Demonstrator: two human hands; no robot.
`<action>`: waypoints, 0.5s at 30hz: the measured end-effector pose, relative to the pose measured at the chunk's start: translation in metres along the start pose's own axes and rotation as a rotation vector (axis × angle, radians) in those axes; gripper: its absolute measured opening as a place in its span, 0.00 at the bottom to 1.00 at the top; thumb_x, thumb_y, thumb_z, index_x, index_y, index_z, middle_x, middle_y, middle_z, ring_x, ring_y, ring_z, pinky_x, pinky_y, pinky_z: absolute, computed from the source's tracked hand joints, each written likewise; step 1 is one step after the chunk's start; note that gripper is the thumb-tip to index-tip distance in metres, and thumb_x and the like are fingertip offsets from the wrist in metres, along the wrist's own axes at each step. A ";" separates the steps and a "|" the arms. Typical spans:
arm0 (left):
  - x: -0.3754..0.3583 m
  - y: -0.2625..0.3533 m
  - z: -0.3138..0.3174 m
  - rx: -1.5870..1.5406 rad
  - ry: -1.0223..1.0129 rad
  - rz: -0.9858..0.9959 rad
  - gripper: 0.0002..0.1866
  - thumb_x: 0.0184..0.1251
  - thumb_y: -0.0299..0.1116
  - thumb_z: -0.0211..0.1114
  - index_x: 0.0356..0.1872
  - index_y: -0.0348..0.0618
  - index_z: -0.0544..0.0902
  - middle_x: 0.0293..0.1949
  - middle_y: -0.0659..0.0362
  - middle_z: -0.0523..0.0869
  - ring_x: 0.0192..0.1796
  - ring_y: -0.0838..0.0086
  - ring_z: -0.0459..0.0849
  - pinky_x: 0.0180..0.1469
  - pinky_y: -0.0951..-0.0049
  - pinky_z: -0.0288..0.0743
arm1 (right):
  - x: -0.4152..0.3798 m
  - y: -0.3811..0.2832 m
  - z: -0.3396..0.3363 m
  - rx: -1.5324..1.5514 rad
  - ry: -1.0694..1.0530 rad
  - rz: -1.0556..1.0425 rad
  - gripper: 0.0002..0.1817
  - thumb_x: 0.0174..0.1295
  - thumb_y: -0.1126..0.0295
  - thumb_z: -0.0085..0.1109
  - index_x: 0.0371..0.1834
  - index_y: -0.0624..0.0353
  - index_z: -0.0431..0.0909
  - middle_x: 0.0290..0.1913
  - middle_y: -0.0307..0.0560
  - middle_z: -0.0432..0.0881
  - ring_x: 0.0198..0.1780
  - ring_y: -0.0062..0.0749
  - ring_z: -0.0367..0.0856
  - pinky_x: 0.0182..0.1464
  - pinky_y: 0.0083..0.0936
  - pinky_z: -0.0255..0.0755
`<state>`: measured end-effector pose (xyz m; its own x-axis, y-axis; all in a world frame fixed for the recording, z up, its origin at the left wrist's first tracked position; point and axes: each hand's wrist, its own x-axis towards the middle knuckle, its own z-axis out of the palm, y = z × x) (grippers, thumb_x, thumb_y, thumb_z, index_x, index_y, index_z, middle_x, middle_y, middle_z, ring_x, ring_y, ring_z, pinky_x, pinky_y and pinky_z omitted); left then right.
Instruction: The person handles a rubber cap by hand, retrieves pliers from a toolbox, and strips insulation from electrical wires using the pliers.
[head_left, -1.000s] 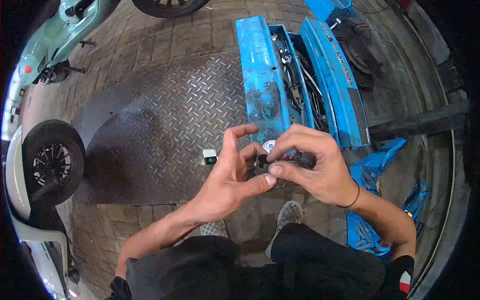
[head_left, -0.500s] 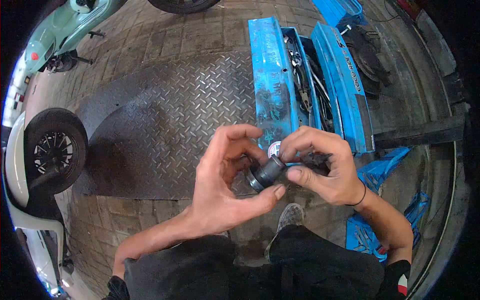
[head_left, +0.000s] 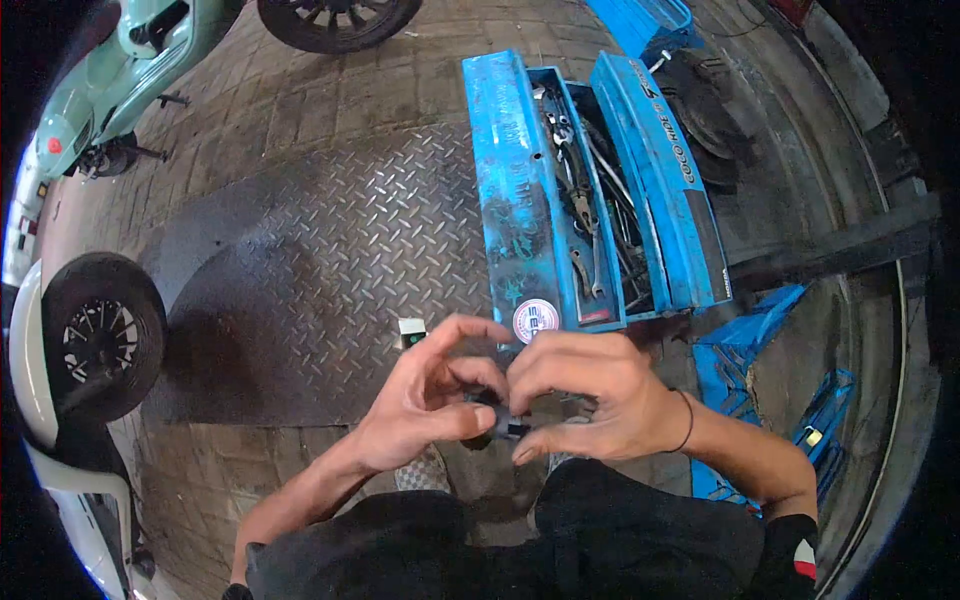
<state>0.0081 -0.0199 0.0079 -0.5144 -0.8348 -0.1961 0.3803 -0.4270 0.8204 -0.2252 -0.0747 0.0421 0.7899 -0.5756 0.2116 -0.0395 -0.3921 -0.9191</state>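
Note:
A small dark cylindrical metal part (head_left: 517, 430) sits between my two hands, blurred and mostly hidden by fingers. My left hand (head_left: 425, 398) curls around its left side, with the thumb against it and the index finger arched above. From the right, my right hand (head_left: 595, 388) closes on the same part, fingers bent over the top and thumb below. Just beyond my left fingers, a small white and dark box (head_left: 411, 333) lies on the metal plate. A round sticker (head_left: 536, 320) on the toolbox shows past my right fingers.
An open blue toolbox (head_left: 515, 180) with wrenches and pliers (head_left: 581, 210) stands ahead on a diamond-plate metal sheet (head_left: 370, 240). To the left are a scooter wheel (head_left: 105, 335) and a mint-green scooter (head_left: 95, 100). Blue metal pieces (head_left: 725, 385) lie at the right.
Both hands have moved lower in view, and the metal part is now more covered by fingers. The view has shifted, bringing the small box and more of the toolbox's contents into sight.

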 end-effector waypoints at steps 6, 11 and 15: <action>0.009 -0.017 -0.005 -0.114 0.033 -0.046 0.27 0.73 0.26 0.65 0.69 0.36 0.68 0.50 0.55 0.85 0.52 0.78 0.82 0.51 0.75 0.75 | -0.004 0.015 0.004 -0.022 0.044 0.038 0.19 0.54 0.62 0.80 0.38 0.60 0.78 0.36 0.47 0.80 0.38 0.44 0.84 0.42 0.37 0.76; 0.015 -0.019 -0.002 -0.188 0.002 -0.054 0.22 0.77 0.29 0.62 0.68 0.36 0.69 0.54 0.54 0.84 0.54 0.76 0.82 0.57 0.72 0.75 | -0.005 0.019 0.005 -0.028 0.034 0.056 0.19 0.55 0.61 0.79 0.36 0.59 0.77 0.34 0.46 0.80 0.36 0.44 0.83 0.39 0.38 0.75; 0.018 -0.026 -0.005 -0.124 0.033 0.000 0.18 0.81 0.31 0.58 0.64 0.35 0.73 0.54 0.55 0.84 0.55 0.77 0.81 0.58 0.73 0.74 | -0.004 0.024 0.009 -0.065 0.052 0.027 0.19 0.53 0.63 0.80 0.35 0.59 0.77 0.33 0.45 0.79 0.33 0.42 0.82 0.35 0.37 0.73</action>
<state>-0.0071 -0.0251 -0.0197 -0.4900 -0.8447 -0.2153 0.4732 -0.4652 0.7481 -0.2237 -0.0751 0.0165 0.7549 -0.6227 0.2056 -0.1012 -0.4204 -0.9017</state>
